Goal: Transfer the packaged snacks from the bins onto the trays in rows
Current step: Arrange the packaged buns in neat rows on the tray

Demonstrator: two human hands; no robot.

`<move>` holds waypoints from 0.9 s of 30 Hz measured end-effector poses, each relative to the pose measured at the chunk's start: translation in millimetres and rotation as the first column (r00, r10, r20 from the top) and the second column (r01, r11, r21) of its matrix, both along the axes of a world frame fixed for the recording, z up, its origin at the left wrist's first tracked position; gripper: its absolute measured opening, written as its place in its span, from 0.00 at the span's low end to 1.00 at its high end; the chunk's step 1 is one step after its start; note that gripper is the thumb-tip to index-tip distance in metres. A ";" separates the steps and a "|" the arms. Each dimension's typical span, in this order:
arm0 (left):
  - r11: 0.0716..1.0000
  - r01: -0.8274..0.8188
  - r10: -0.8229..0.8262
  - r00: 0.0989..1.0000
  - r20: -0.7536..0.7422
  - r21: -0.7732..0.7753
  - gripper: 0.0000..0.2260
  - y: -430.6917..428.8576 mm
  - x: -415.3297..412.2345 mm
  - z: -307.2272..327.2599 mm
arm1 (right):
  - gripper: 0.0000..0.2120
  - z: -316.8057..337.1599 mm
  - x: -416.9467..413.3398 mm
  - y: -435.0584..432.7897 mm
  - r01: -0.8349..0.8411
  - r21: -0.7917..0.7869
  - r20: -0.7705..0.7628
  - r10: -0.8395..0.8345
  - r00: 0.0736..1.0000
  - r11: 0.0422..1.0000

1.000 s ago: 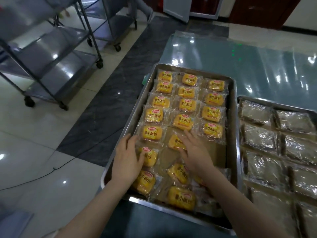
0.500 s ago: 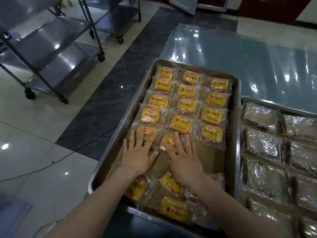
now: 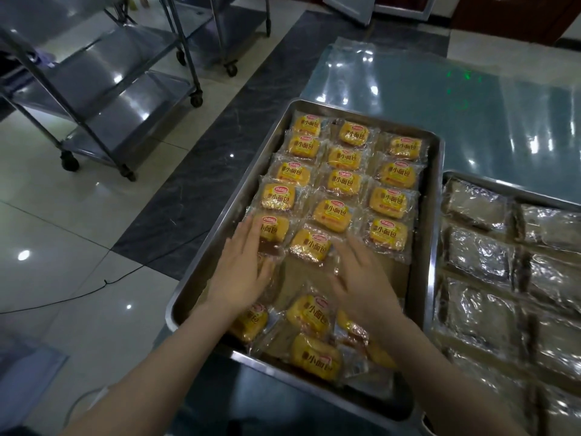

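A steel tray (image 3: 435,215) holds yellow packaged snacks in three columns, such as the pack (image 3: 333,215) in the middle column. My left hand (image 3: 242,272) lies flat with spread fingers, its tips on the nearest left-column pack (image 3: 272,228). My right hand (image 3: 361,284) is open just below the nearest middle pack (image 3: 311,245), fingers apart, holding nothing. Several loose packs (image 3: 309,313) lie in a heap at the tray's near end, partly under my wrists.
A second tray (image 3: 452,177) to the right is filled with clear-wrapped dark snacks (image 3: 478,253). Both trays sit on a glossy table (image 3: 440,99). Wheeled steel racks (image 3: 103,89) stand on the tiled floor to the left, with a cable (image 3: 103,281) across it.
Both hands slid up from the loose heap to the ends of the left and middle columns, pushing packs into line. Now the right hand has drawn back slightly.
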State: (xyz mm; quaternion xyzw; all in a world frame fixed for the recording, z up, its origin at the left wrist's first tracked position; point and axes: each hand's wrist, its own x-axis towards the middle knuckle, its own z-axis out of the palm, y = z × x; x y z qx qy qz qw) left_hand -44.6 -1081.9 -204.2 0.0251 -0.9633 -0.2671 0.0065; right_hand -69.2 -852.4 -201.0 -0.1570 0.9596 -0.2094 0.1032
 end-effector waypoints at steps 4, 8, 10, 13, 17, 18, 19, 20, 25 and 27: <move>0.990 -0.008 0.015 0.999 -0.049 0.143 0.18 -8.7 47.9 2.1 | 0.13 0.0 41.1 53.2 0.036 -0.039 -0.026 -0.037 0.999 0.999; 0.991 -0.057 0.056 0.998 0.009 0.120 0.12 -11.6 73.7 -1.5 | 0.15 -3.8 68.7 62.7 0.056 -0.029 -0.109 -0.059 0.992 0.998; 0.993 -0.068 0.063 0.997 0.046 0.101 0.10 -13.1 75.5 -1.2 | 0.22 -2.4 66.4 60.2 0.062 0.025 -0.033 -0.062 0.998 0.998; 0.988 -0.145 0.139 0.983 0.124 0.043 0.14 -13.9 74.8 -1.0 | 0.33 -3.6 59.4 62.1 0.007 0.120 0.070 -0.015 0.997 0.993; 0.982 -0.173 0.186 0.961 0.206 -0.080 0.24 -12.8 72.9 -3.0 | 0.37 -5.7 51.5 64.6 0.076 -0.026 0.037 -0.075 0.996 0.997; 0.982 -0.180 0.189 0.956 0.224 -0.061 0.25 -13.2 71.7 -2.7 | 0.36 -5.9 48.8 63.6 0.105 -0.057 0.017 -0.104 0.994 0.993; 0.982 -0.188 0.188 0.953 0.238 -0.024 0.24 -14.1 70.5 -2.5 | 0.36 -5.8 45.4 61.7 0.137 -0.085 -0.003 -0.137 0.991 0.987; 0.980 -0.197 0.185 0.952 0.242 0.025 0.24 -15.2 69.7 -2.2 | 0.35 -5.1 41.8 59.6 0.180 -0.128 -0.019 -0.184 0.983 0.975; 0.898 -0.319 0.258 0.940 0.225 0.303 0.24 -27.4 74.9 5.2 | 0.36 8.2 19.9 52.0 0.497 -0.415 0.093 -0.508 0.856 0.762; 0.856 -0.333 0.265 0.939 0.217 0.395 0.21 -33.0 79.6 6.0 | 0.36 12.5 16.3 49.4 0.549 -0.402 0.135 -0.545 0.827 0.733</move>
